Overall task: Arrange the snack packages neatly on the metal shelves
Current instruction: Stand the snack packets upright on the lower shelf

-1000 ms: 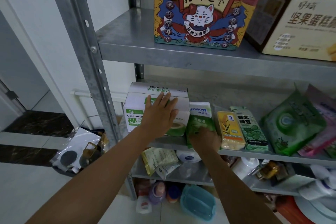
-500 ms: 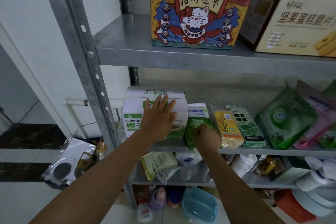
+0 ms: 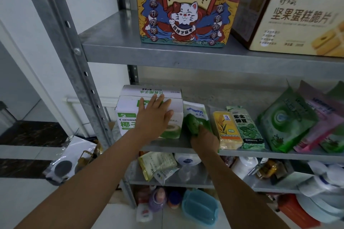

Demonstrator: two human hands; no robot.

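My left hand [image 3: 154, 117] lies flat with straight fingers against the front of a white and green coconut-water carton [image 3: 128, 115] at the left end of the middle metal shelf [image 3: 279, 153]. My right hand [image 3: 204, 140] grips the lower part of a green and white pouch [image 3: 195, 115] standing just right of the carton. Beside it stand a yellow packet [image 3: 226, 128] and a green bean packet [image 3: 247, 126]. Further right lean a green bag [image 3: 284, 119] and pink bags [image 3: 320, 117].
The top shelf [image 3: 115, 42] carries a colourful cat box [image 3: 186, 9] and a beige biscuit box [image 3: 301, 22]. A grey upright post [image 3: 74, 52] stands at the left. The lower shelf holds packets and bottles; a blue container [image 3: 200, 208] sits on the floor.
The view has shifted slightly. My right hand has closed more firmly on the green pouch and shifted a little right. My left hand stays pressed on the carton.
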